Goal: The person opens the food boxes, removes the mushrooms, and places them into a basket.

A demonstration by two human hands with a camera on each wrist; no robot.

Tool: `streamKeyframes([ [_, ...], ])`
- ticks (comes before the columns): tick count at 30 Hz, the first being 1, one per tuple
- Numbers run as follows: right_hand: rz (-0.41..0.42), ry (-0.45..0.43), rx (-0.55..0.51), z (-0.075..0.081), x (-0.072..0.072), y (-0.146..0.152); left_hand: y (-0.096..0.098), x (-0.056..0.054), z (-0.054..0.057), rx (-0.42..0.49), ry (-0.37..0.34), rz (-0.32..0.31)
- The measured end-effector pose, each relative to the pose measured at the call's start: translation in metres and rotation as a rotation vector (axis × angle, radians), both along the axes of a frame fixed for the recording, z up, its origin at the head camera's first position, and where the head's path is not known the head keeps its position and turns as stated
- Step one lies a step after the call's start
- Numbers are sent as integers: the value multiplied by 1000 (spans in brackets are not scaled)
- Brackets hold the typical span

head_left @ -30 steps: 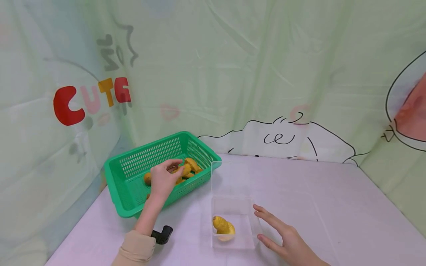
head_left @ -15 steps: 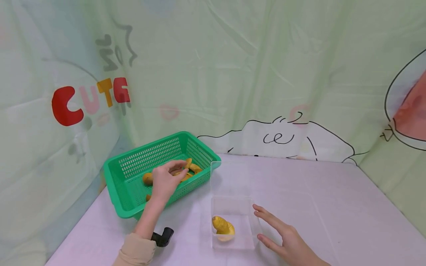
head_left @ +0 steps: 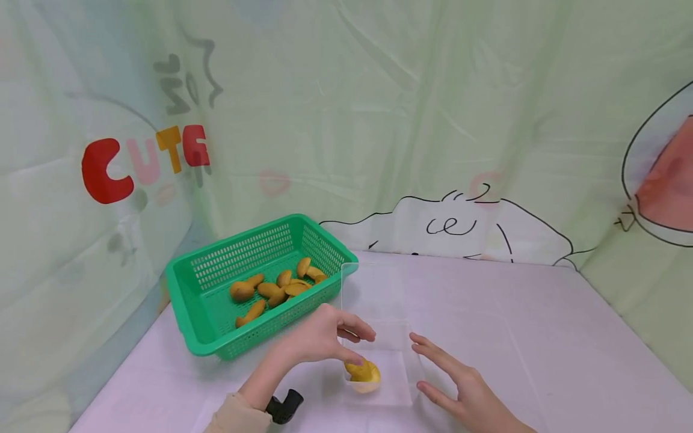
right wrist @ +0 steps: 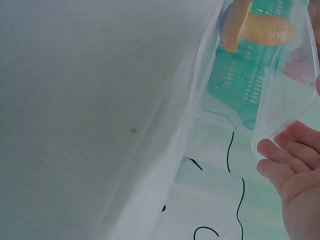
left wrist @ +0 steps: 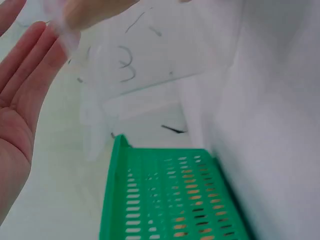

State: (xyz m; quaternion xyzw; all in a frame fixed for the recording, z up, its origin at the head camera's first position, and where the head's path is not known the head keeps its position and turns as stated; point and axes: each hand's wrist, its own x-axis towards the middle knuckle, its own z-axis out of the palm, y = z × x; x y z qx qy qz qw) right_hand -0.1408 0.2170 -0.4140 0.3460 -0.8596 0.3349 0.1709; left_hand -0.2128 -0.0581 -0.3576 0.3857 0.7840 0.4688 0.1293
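In the head view, a clear plastic box stands on the table with its lid raised at the back. One yellow-brown mushroom lies in the box at its left side; the right wrist view shows this mushroom through the plastic. My left hand hovers over the box's left side, palm down, thumb tip overlapping the mushroom, fingers apart from the thumb. Nothing shows between them. Beside the box's right wall is my right hand, fingers spread; in the right wrist view its fingertips are at the clear plastic edge.
A green perforated basket sits back left, holding several mushrooms. Near the left wrist is a short black device. Printed curtains hang behind and beside the white tablecloth.
My left hand has left the basket and moved right and toward me, over the box. The mushrooms in the basket are now uncovered. My right hand has stayed beside the box.
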Motion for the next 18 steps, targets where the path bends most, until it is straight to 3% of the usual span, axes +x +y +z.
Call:
streamKeyframes([
  [8, 28, 3, -15, -1, 3, 2, 13, -1, -13, -161, 55, -78],
  [14, 56, 77, -47, 0, -1, 2, 18, 2, -3, -368, 221, -88],
  [18, 74, 129, -63, 2, -4, 1, 22, 5, 5, -501, 319, -58],
])
